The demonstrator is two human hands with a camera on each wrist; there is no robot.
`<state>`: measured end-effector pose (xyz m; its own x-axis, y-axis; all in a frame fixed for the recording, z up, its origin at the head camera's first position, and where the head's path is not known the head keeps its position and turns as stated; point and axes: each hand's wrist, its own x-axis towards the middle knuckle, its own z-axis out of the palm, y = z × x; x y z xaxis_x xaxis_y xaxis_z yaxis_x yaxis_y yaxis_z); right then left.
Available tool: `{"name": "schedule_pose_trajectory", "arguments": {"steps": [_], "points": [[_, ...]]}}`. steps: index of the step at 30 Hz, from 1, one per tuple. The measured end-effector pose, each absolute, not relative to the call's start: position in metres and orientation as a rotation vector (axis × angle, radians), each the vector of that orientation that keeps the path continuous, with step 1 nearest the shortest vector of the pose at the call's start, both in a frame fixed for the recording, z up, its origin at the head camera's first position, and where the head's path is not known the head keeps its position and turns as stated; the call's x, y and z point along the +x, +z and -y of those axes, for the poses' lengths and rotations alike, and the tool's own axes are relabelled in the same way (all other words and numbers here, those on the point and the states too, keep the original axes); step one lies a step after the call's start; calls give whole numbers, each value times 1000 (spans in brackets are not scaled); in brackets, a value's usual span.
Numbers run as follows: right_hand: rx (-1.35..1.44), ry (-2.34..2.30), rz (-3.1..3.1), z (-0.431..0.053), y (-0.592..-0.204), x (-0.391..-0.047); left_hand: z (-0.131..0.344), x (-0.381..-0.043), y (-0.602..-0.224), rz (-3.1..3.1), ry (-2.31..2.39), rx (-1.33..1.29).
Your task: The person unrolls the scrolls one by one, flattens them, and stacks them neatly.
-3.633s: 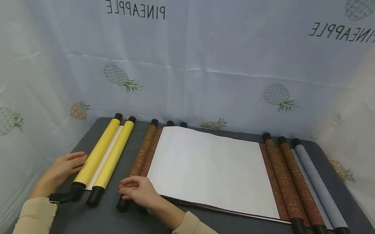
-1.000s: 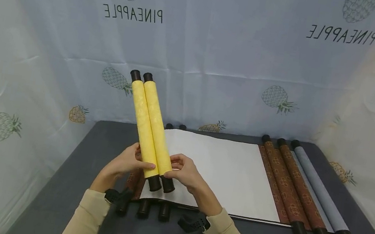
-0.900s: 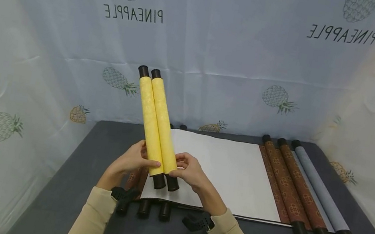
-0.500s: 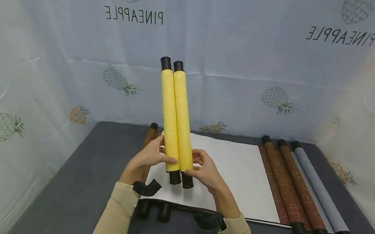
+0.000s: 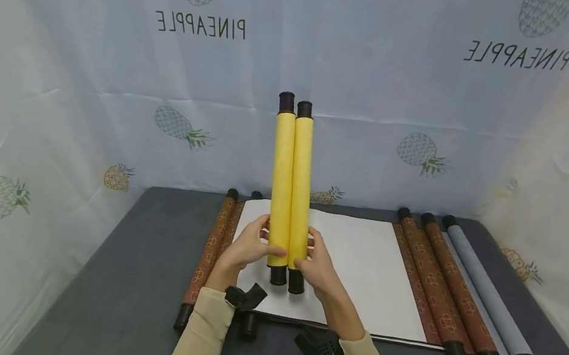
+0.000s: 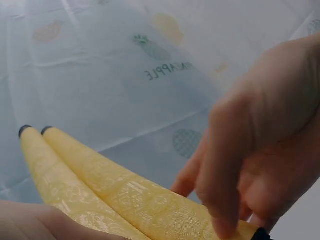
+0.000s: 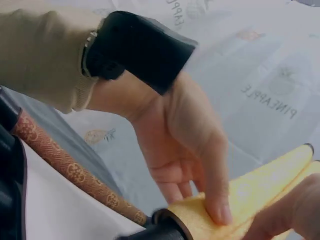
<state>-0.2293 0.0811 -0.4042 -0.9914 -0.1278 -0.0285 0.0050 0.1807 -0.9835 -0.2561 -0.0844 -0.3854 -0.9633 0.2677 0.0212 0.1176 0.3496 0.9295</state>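
A yellow scroll [image 5: 283, 183], rolled from both ends into two rods with dark end caps, is held up over the white sheet [image 5: 359, 268] of an unrolled brown scroll. My left hand [image 5: 247, 249] grips its left rod near the lower end, thumb across the front. On the right rod, my right hand [image 5: 320, 265] pinches at about the same height. The two rods lie side by side, far ends raised, in the left wrist view too. The right wrist view shows the left hand's thumb [image 7: 217, 200] pressed on the yellow cover.
Brown patterned rollers [image 5: 210, 246] flank the sheet at left, and another brown pair [image 5: 432, 279] lies at right. Beyond that pair is a grey-blue roller [image 5: 489, 288]. Dark cloth [image 5: 137, 278] covers the table. A pineapple-print curtain [image 5: 363, 91] hangs behind.
The yellow scroll lay on the table's left side; both hands have lifted it and carried it right over the sheet. Its rods came together, and it has swung more upright.
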Motion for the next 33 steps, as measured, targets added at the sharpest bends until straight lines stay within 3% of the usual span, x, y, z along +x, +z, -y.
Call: {"name": "schedule_pose_trajectory", "arguments": {"steps": [10, 26, 33], "points": [[129, -2167, -2392, -75, -410, -231, 68, -256, -396, -2435, 1764, 355], [206, -2250, -2330, -96, -405, -237, 50, -253, -398, -2361, 1804, 426], [165, -2242, -2319, -98, -404, -237, 47, -253, -400, -2343, 1944, 314]]}}
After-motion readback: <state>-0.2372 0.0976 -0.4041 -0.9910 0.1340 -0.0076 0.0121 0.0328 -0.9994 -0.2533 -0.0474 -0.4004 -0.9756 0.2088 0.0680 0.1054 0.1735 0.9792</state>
